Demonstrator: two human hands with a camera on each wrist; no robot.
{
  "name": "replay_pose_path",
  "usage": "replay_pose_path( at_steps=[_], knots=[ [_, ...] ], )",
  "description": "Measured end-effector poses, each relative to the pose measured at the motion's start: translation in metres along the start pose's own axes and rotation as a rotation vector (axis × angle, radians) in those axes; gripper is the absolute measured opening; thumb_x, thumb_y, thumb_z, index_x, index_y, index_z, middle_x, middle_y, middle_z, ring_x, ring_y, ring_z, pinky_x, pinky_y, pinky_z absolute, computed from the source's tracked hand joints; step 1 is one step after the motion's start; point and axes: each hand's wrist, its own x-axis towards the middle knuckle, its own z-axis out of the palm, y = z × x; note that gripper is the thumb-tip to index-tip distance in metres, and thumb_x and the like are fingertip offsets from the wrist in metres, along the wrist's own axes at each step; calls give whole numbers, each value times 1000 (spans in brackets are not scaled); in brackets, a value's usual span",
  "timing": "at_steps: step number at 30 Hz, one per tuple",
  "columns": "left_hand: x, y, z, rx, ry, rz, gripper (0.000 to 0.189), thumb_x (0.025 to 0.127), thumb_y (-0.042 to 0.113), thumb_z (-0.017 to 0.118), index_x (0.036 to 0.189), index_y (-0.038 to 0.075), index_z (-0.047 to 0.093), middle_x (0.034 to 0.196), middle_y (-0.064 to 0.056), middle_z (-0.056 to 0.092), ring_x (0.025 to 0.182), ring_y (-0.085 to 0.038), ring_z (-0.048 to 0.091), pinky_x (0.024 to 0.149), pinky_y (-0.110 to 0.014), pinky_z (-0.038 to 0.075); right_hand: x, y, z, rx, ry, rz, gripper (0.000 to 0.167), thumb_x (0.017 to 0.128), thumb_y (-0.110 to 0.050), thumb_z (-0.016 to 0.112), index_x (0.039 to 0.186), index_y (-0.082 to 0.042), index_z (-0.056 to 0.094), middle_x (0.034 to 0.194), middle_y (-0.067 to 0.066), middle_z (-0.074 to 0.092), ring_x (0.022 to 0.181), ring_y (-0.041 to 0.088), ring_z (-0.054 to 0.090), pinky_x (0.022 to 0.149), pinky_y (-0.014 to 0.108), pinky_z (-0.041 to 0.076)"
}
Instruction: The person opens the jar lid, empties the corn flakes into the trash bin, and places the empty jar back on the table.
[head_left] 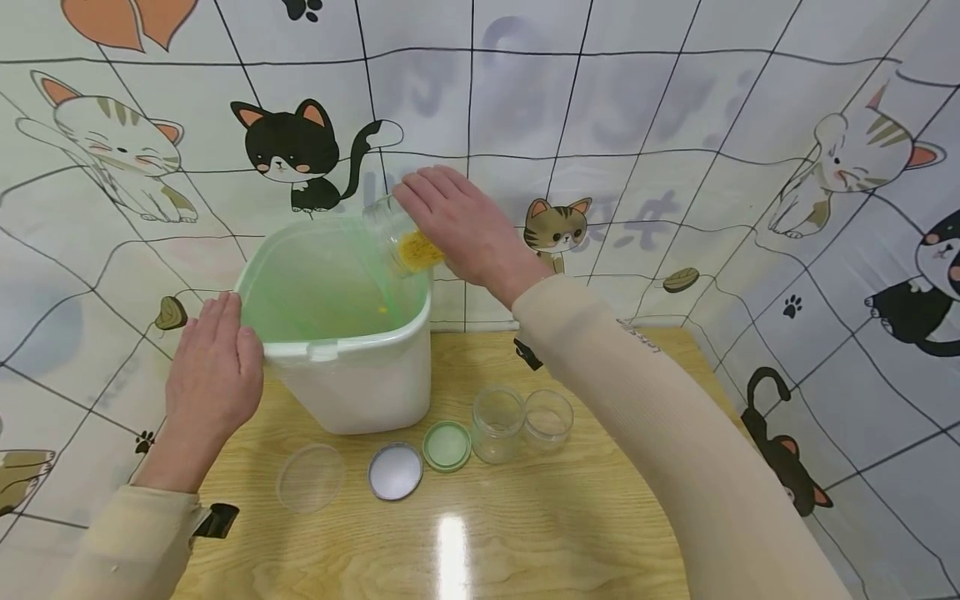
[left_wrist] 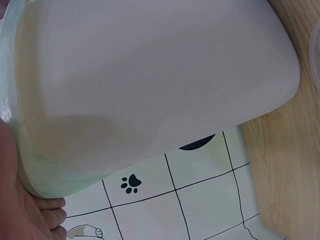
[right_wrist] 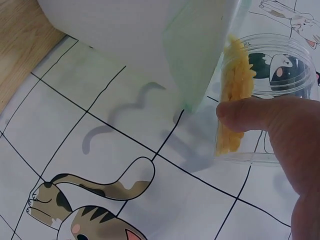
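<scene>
A white plastic bin (head_left: 360, 387) with a thin green bag liner (head_left: 315, 287) stands at the table's back left. My left hand (head_left: 216, 375) rests on the bin's left rim, fingers straight. Over the bin's right rim, my right hand (head_left: 476, 233) grips a clear jar (head_left: 381, 223) tilted on its side, mouth toward the bin. Small yellow pieces (right_wrist: 236, 82) lie along the jar's lower wall, beside my thumb in the right wrist view. A few yellow bits (head_left: 382, 309) show inside the liner.
Two clear jars (head_left: 498, 425) stand side by side in front of the bin on the wooden table (head_left: 555, 533). Left of them lie a green-rimmed lid (head_left: 447, 446), a silver-rimmed lid (head_left: 395, 472) and a clear disc (head_left: 311, 477). A cat-print sheet (head_left: 615, 108) covers the wall.
</scene>
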Motion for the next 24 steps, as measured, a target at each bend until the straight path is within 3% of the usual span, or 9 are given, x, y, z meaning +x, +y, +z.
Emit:
replay_pose_path(
  at_steps=[24],
  knots=[
    [-1, 0, 1, -6, 17, -8, 58, 102, 24, 18, 152, -3, 25, 157, -25, 27, 147, -43, 21, 124, -52, 11, 3, -2, 2, -43, 20, -36, 73, 83, 5, 62, 148, -7, 31, 151, 9, 38, 144, 27, 29, 126, 35, 13]
  ],
)
